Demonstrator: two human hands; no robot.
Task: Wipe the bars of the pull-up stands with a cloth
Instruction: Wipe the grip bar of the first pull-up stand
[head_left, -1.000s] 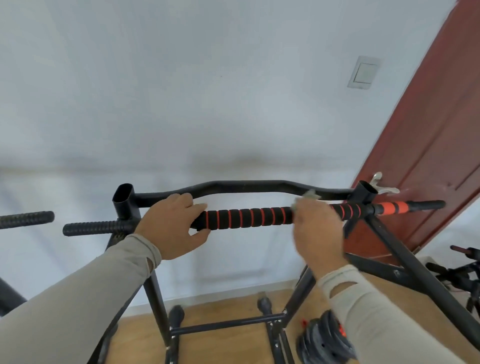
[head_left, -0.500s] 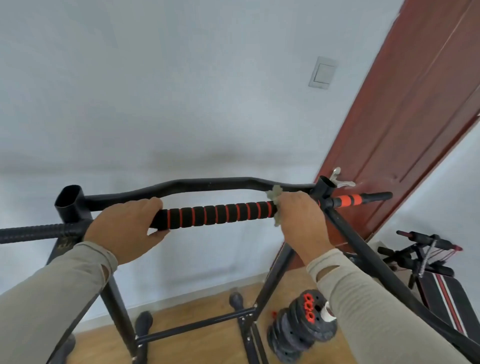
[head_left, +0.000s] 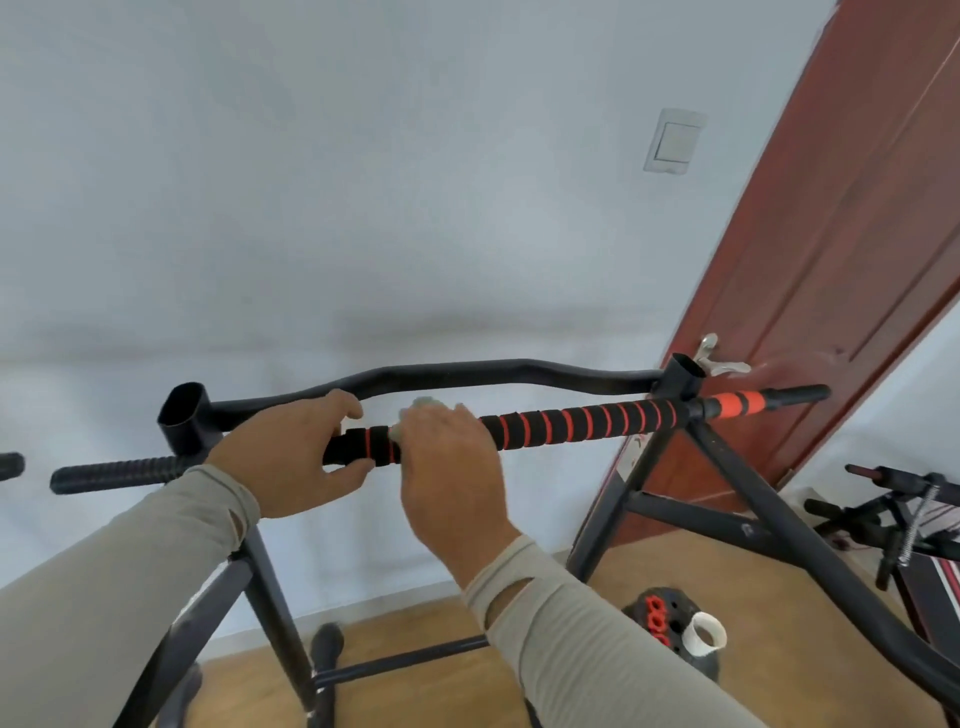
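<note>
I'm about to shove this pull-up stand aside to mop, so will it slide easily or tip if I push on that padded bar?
The pull-up stand would probably resist tipping, since its legs splay wide. It looks like heavy, stiff steel tubing, so expect it to drag. The padded bar seems grippy foam; the left hand shouldn't slip.

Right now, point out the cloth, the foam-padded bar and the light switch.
cloth (head_left: 423, 404), head view, pale edge showing above the right hand's fingers.
foam-padded bar (head_left: 576, 422), head view, middle of the black-and-orange grip.
light switch (head_left: 674, 141), head view, centre of the plate.
</note>
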